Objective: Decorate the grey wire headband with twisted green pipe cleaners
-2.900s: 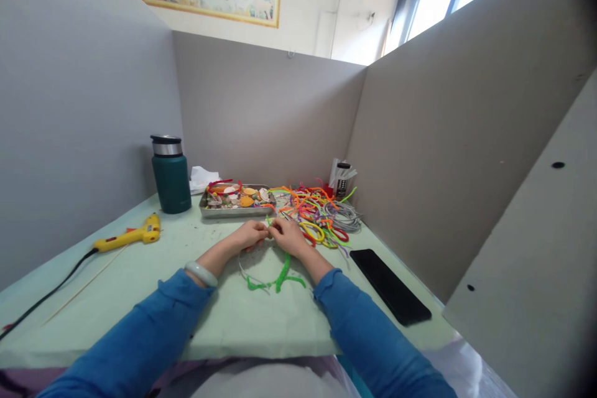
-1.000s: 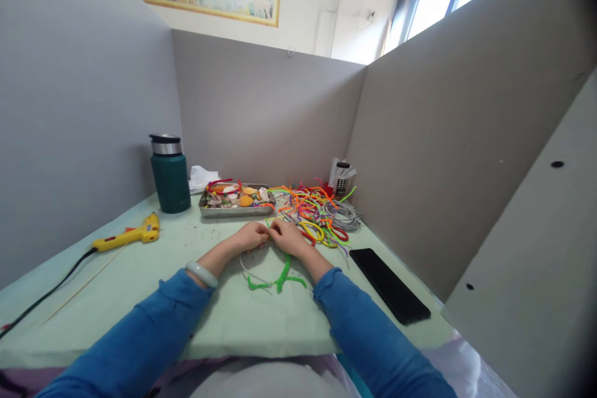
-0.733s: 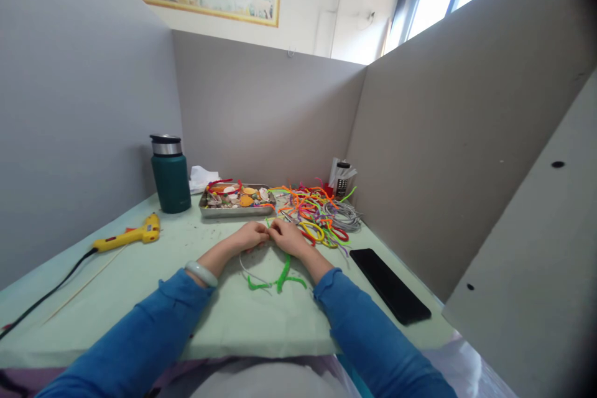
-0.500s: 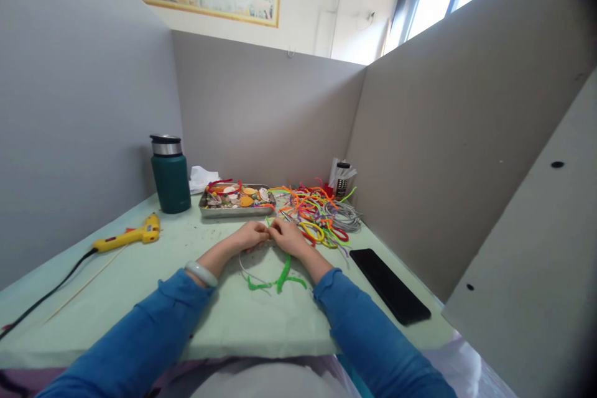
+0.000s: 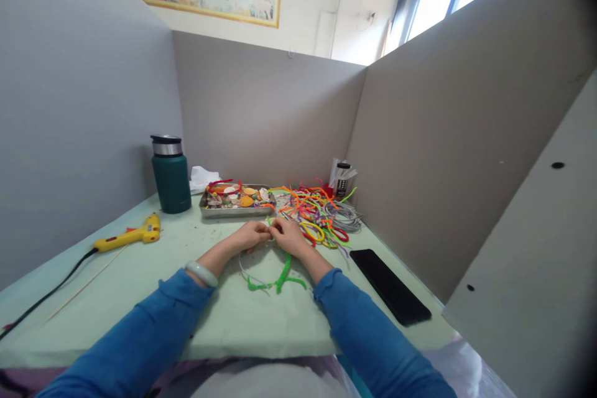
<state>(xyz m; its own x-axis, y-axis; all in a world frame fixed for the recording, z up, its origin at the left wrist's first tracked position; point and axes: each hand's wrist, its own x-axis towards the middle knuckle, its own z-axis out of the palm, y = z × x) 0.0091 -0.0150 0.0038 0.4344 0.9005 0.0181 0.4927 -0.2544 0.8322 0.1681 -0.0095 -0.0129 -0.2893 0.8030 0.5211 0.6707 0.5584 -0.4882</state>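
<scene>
My left hand and my right hand meet fingertip to fingertip over the pale green table. Both are closed in a pinch on a green pipe cleaner that trails toward me between my forearms. A thin pale wire loop curves beside it under my left wrist. A pale bangle sits on my left wrist, and both sleeves are blue.
A metal tray of shells and coloured bits stands behind my hands, with a heap of coloured pipe cleaners to its right. A green flask, a yellow glue gun and a black phone lie around; grey partitions enclose the desk.
Barely anything differs: my fingertips stay pinched together on the green pipe cleaner, with only slight shifts of the fingers.
</scene>
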